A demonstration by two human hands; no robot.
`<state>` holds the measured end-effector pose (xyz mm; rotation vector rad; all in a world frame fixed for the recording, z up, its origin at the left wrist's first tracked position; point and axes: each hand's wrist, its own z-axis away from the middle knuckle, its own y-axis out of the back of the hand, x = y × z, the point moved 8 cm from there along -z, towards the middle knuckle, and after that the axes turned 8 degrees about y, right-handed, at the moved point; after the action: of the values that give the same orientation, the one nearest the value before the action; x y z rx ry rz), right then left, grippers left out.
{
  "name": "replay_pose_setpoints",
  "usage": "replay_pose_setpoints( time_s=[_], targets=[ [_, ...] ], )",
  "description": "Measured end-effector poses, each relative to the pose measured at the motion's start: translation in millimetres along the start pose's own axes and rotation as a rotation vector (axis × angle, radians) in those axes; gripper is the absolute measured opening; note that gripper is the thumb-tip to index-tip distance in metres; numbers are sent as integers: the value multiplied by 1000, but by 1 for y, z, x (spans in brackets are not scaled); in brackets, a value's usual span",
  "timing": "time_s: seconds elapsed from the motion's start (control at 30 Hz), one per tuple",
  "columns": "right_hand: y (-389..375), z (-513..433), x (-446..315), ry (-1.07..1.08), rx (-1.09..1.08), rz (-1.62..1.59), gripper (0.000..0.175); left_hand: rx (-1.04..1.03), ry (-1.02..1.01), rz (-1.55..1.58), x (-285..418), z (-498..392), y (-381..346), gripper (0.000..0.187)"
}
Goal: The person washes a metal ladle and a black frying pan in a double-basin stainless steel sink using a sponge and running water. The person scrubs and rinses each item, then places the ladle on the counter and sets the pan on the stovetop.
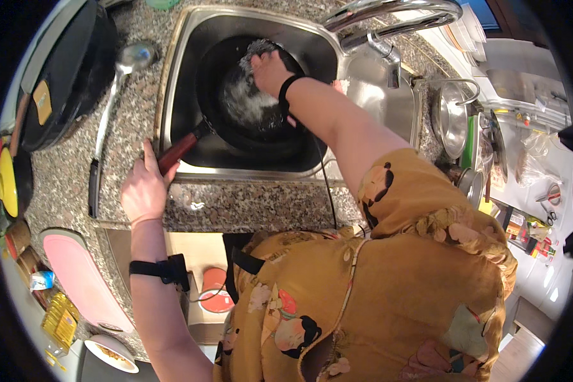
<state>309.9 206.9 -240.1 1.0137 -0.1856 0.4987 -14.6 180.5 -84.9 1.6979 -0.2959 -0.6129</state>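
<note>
A black frying pan [219, 105] with foamy water in it rests tilted in the stainless steel sink [172, 86]. My left hand [145, 186] holds the end of its reddish-brown handle [181, 149] at the sink's near left corner, the index finger stretched out along the counter. Inside the pan, at its far side, my right hand [269, 74] presses on a silvery mesh scourer [258, 47]; the fingertips are partly blurred. A metal ladle [136, 57] with a black handle lies on the granite counter left of the sink.
The chrome faucet [391, 24] arches over the sink's far right. Stacked metal bowls [451, 119] stand at the right. A large black wok [71, 71] is at the far left. A pink cutting board [79, 274] and an oil bottle [62, 322] sit at the lower left. A thin cable hangs over the sink's front edge.
</note>
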Motion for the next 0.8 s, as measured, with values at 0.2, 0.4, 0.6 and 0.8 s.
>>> replay_pose_setpoints(
  time_s=[0.2,0.4,0.6,0.8],
  targets=[
    [-47,48,6,83,-411,-165,36,-68,22,32,-1,-1,-2,81],
    [-77,71,-86,635,-668,-442,32,-48,14,0,0,0,2,81],
    [-46,78,-115,445,-526,-1466,24,-87,24,-26,-1,0,-1,82],
    [-81,93,-85,545,-719,-504,25,-102,39,5,-1,-1,0,82]
  ],
)
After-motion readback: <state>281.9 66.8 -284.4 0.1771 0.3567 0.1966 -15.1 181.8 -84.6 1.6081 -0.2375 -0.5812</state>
